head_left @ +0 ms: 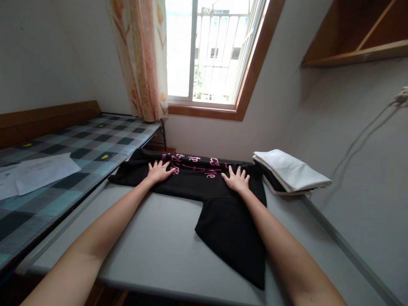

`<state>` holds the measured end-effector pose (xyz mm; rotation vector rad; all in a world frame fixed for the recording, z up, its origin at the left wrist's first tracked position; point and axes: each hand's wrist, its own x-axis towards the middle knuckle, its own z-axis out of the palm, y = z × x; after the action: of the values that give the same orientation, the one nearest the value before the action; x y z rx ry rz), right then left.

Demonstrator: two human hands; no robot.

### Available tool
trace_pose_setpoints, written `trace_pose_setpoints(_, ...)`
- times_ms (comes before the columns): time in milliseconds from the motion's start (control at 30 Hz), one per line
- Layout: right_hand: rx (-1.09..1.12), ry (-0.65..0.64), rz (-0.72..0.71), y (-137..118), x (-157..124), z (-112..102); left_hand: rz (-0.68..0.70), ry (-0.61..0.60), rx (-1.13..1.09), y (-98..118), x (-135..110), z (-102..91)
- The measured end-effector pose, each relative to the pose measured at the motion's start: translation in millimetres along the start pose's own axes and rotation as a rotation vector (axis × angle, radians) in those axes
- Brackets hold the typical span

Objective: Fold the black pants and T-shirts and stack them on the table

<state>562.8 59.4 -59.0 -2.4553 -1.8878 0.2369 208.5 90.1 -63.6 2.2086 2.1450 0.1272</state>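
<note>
Head view: the black shirt (194,185) lies at twelve o'clock on the table (153,242), left hand (157,173) at eleven, right hand (237,180) at one, fingers spread flat, gripping nothing. Probably light, soft; best pinched at its five-o'clock sleeve (236,238).

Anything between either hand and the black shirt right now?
Nothing visible: the left hand and right hand both lie flat on the black shirt. The folded cloth pile sits off to the right, not between them.
</note>
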Motion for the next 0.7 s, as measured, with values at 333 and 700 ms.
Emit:
trace_pose_setpoints(333, 0.03, 0.012, -0.021, -6, 34, -3, -0.006, 0.018, -0.02, -2, 37, 8.5)
trace_pose_setpoints(700, 0.017, 0.014, -0.045, -5, 60, -2, -0.013, 0.016, -0.038, 0, 54, 8.5)
